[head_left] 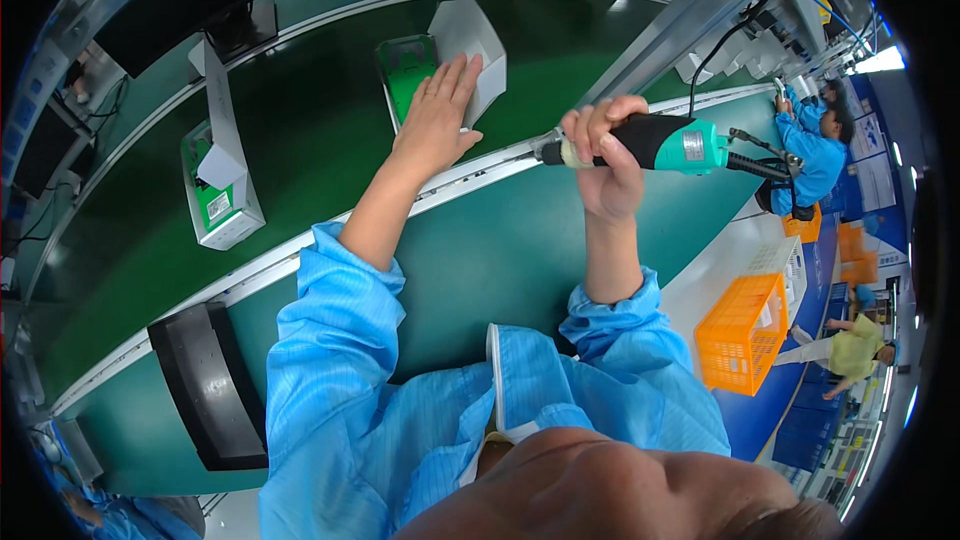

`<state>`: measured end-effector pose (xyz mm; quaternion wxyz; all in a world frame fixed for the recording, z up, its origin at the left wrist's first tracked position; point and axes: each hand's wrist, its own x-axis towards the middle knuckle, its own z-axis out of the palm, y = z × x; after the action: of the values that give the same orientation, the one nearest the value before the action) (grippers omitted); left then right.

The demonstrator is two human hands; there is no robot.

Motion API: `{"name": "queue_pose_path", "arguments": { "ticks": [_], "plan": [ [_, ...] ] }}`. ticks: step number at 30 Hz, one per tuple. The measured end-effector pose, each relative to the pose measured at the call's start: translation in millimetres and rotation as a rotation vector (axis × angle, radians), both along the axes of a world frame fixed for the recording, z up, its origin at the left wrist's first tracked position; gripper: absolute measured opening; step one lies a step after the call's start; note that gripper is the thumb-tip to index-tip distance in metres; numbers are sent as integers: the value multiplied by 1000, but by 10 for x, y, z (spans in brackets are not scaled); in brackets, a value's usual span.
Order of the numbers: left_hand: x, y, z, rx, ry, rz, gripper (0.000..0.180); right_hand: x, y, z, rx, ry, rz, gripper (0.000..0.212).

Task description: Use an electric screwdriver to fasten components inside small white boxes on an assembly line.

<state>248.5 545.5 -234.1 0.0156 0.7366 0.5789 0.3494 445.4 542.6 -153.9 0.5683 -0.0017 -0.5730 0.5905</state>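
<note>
My left hand (438, 122) reaches over the green belt, fingers stretched out, against an opened white box (480, 45) with its flap raised. In that box lies a flat green item (405, 70), partly covered by my fingers. My right hand (608, 145) is wrapped round the front of an electric screwdriver (672, 143), black with a teal rear end. The tool lies almost level above the belt's near rail, its tip pointing left. A cable and a jointed black fitting run from its rear. Any contact between my left fingers and the green item cannot be made out.
A second opened white box (228, 202) with green contents stands further left on the belt (310, 120). A black tray (210, 385) rests at the near left. A slanted metal post (690, 20) rises beyond the screwdriver. Orange crates (742, 333) and co-workers are at the right.
</note>
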Motion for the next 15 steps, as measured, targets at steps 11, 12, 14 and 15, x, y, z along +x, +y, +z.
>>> {"name": "queue_pose_path", "arguments": {
  "ticks": [11,12,14,15],
  "plan": [
    [9,-76,-67,-180,269,-36,41,-1319,628,93,-16,86,-167,23],
    [-3,-79,-63,-182,268,-35,40,-1433,680,53,-40,64,-187,22],
    [-16,-83,-60,-187,244,-37,36,-1552,765,-25,-56,-48,-185,18],
    [-25,-92,-44,-191,233,-42,35,-1599,806,-73,-55,-95,-210,17]
  ]
}}
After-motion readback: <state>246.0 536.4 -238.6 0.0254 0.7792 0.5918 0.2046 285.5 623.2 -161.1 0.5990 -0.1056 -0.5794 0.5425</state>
